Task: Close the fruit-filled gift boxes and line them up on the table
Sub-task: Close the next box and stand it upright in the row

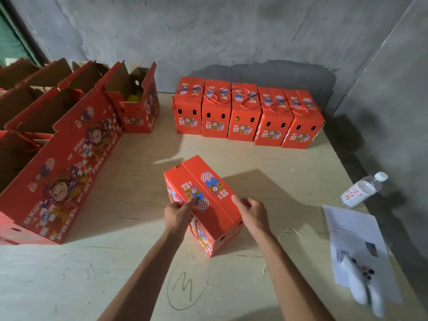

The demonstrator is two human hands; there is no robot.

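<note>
Head view: a red gift box point(203, 205) stands near the middle of the tabletop point(129, 269), directly ahead of both hands, its long axis running diagonally from near right to far left. The left hand point(178, 214) pinches at the box's top flap near the printed sticker; the right hand point(252, 213) hovers, fingers relaxed, over the near right end. Flaps look folded shut. Five closed boxes point(245, 112) line the far edge.
</note>
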